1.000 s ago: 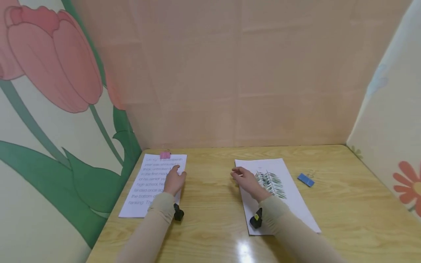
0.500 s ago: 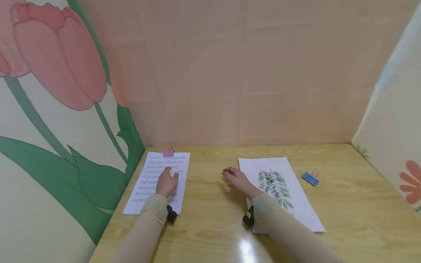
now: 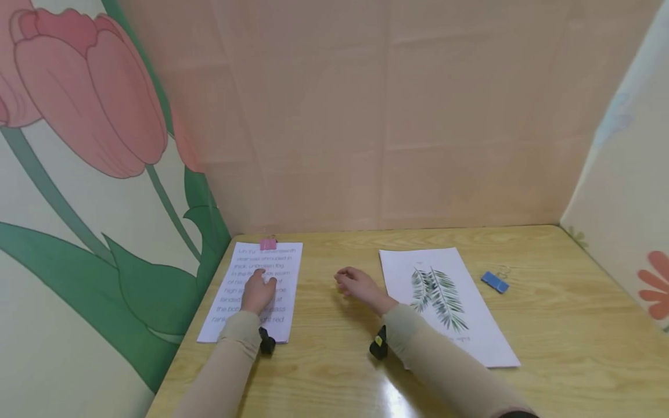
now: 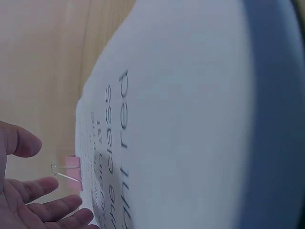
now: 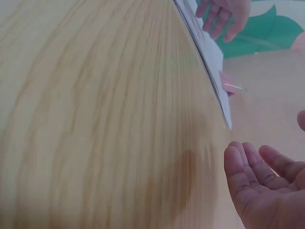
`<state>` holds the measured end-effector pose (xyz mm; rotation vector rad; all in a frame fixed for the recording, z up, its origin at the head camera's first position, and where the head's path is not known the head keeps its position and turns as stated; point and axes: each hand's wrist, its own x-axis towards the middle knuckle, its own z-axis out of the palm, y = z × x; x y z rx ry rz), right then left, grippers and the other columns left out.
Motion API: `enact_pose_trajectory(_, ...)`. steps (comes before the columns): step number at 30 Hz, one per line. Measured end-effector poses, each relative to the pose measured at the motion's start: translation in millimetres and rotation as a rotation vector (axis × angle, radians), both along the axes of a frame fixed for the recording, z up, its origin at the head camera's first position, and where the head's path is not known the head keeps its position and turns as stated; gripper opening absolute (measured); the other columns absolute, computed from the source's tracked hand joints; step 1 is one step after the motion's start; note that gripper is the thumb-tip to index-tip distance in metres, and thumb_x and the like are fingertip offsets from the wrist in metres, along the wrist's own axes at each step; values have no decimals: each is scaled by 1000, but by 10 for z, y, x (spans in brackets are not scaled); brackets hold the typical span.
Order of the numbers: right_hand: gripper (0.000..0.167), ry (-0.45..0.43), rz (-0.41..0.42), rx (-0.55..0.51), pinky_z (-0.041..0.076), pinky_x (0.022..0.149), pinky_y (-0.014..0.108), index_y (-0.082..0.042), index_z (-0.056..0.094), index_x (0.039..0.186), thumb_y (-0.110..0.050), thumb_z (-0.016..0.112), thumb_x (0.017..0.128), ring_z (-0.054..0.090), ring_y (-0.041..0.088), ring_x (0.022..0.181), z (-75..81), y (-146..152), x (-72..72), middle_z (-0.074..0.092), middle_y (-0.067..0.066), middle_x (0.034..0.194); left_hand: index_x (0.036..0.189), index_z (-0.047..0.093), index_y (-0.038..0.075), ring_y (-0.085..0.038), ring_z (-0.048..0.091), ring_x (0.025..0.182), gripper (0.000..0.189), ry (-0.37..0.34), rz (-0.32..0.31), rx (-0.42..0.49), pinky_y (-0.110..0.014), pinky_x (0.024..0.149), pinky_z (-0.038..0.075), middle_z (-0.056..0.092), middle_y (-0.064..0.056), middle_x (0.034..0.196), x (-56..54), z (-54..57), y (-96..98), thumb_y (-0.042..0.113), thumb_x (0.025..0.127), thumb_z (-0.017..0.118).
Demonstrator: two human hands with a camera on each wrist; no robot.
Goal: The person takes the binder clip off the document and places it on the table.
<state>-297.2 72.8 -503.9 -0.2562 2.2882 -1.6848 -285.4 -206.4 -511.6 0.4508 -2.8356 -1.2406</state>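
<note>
My left hand [image 3: 258,293] hovers over a stack of printed paper [image 3: 214,331] at the table's left, its fingers loosely spread and holding nothing. A pink binder clip [image 3: 268,244] grips the far edge of that stack; its wire handles show in the left wrist view beyond my fingertips. My right hand [image 3: 362,287] is over bare wood between the two stacks, fingers relaxed and slightly bent, nothing in them. In the right wrist view the right fingers [image 5: 236,167] stand above the table. Right of that hand lies a second stack with a leaf print [image 3: 418,258].
A blue binder clip [image 3: 495,282] lies on the wooden table [image 3: 554,325] right of the leaf-print stack. A pink-covered wall [image 3: 340,145] rises at the back. Painted walls stand at left and right.
Both hands have moved left: the left one farther in over the text stack, the right one off the leaf-print stack to over the wood. The clips and stacks stay in place.
</note>
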Motion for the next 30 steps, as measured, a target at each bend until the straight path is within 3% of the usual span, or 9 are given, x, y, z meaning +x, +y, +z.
enact_pose_trajectory(17, 41, -108, 27, -28, 57, 86, 36, 8, 55, 136, -20, 55, 106, 67, 25, 102, -84, -397, -24, 67, 17, 116, 149, 40, -10, -48, 49, 132, 57, -4, 54, -59, -58, 110, 38, 51, -35, 141, 49, -21, -339, 23, 103, 47)
enact_pose_trajectory(23, 45, -137, 57, -61, 56, 89, 37, 10, 51, 139, -19, 56, 105, 67, 28, 107, -96, -504, -8, 66, 19, 123, 146, 45, -9, -50, 51, 127, 57, -29, 74, -142, -65, 104, 37, 55, -33, 138, 26, -42, -434, 27, 102, 48)
enact_pose_trajectory(30, 47, -194, 61, -98, 56, 93, 40, 13, 48, 141, -15, 56, 105, 65, 34, 114, -87, -634, 29, 64, 23, 127, 144, 47, -10, -53, 48, 128, 57, -47, 92, -169, -67, 104, 33, 53, -34, 139, 23, -66, -520, 27, 101, 48)
